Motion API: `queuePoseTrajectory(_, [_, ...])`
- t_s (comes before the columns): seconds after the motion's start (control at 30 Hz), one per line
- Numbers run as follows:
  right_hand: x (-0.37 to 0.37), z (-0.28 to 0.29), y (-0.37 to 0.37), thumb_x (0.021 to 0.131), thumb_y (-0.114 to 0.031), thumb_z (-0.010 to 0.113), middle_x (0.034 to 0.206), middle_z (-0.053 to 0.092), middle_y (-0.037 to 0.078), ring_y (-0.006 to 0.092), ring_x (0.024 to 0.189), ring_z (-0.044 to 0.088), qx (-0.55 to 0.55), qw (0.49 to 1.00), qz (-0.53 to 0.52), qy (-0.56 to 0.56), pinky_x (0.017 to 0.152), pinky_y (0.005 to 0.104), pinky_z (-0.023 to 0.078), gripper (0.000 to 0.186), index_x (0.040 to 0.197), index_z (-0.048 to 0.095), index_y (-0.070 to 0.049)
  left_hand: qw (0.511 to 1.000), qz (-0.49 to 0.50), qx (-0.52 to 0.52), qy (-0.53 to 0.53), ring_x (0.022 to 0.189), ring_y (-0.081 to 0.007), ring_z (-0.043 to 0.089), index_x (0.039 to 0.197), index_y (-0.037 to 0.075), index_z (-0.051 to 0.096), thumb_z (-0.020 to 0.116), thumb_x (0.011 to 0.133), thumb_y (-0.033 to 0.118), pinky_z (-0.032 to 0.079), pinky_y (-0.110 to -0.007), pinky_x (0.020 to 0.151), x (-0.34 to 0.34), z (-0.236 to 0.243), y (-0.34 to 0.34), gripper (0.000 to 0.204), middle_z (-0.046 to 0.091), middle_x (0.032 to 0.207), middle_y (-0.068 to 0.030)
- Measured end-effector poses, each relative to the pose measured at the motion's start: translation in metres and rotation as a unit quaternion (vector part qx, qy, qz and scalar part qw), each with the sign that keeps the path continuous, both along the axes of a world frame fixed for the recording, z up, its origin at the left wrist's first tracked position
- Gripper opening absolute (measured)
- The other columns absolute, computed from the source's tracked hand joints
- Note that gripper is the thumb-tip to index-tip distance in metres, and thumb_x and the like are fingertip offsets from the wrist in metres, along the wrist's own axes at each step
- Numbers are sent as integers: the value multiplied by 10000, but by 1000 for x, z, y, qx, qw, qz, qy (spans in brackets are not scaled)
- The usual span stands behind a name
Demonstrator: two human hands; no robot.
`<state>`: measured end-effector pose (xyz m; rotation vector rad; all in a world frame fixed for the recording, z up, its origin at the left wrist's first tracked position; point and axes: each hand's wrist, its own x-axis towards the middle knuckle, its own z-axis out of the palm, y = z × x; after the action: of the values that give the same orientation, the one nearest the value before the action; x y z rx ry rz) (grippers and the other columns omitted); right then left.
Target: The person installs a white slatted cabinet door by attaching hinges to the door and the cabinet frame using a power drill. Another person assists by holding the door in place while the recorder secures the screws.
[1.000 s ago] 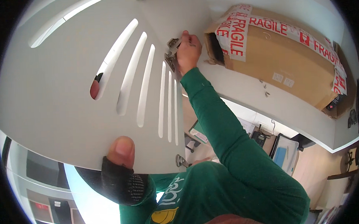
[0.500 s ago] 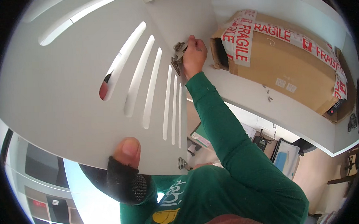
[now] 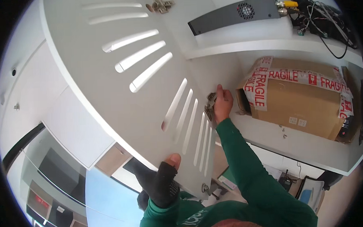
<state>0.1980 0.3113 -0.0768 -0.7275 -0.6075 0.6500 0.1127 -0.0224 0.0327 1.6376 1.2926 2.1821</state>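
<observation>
A white cabinet door (image 3: 121, 103) with rows of slanted slots stands swung out on the left. My left hand (image 3: 166, 182), in a black fingerless glove, is closed on its lower edge, the thumb on the slotted face and the fingers hidden behind. Inside the cabinet, my bare right hand (image 3: 223, 105) is closed at the lower metal hinge (image 3: 210, 107), between door and side wall. Its fingertips are partly hidden, and no tool can be made out in it. An upper hinge (image 3: 160, 5) also joins the door. A round metal lock (image 3: 205, 188) sits at the door's bottom corner.
A cardboard box (image 3: 297, 97) with red and white tape fills the lower shelf, several small screws (image 3: 283, 130) in front of it. The upper shelf (image 3: 267, 47) bears a grey device (image 3: 234, 15) and tangled cables (image 3: 322, 18). Below stands a desk with a tray (image 3: 311, 191).
The view has tilted up, bringing the upper shelf, grey device and upper hinge into sight. Both hands keep their places on the door edge and at the lower hinge.
</observation>
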Motion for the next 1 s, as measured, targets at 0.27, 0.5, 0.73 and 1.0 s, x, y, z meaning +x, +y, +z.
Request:
queuePoseTrajectory(0.27, [-6, 2, 0, 900, -331, 701, 779, 637, 108, 246, 738, 589, -17, 1000, -12, -7, 738, 389, 481, 341, 843, 616, -5, 999, -36, -19, 25, 1067, -360, 628, 975, 87, 692, 681, 821, 85, 534, -456, 826, -2, 2, -9, 154, 601, 1140, -196])
queuePoseTrajectory(0.5, [-7, 3, -6, 882, -218, 711, 778, 620, 48, 133, 728, 553, 24, 1000, 0, -1, 708, 300, 455, 226, 854, 627, -9, 999, 1, 0, 48, 1051, -359, 628, 1004, 110, 678, 666, 818, 100, 528, -457, 838, -6, -2, -7, 187, 608, 1174, -220])
queuePoseTrajectory(0.73, [-4, 7, -17, 899, -229, 704, 785, 615, 51, 145, 746, 553, 29, 998, 41, 43, 719, 314, 461, 245, 852, 611, -7, 1000, -4, -1, -5, 1040, -326, 624, 1002, 16, 659, 576, 798, 114, 504, -432, 871, -2, 3, -8, 241, 643, 1191, -236])
queuePoseTrajectory(1.0, [-16, 11, -41, 922, -248, 697, 941, 624, 54, 151, 801, 566, 62, 993, 65, 72, 752, 306, 472, 302, 1072, 586, -10, 998, -32, 32, 31, 984, -290, 648, 1011, -20, 667, 614, 884, 49, 512, -371, 800, -26, -5, -2, 154, 645, 1177, -216])
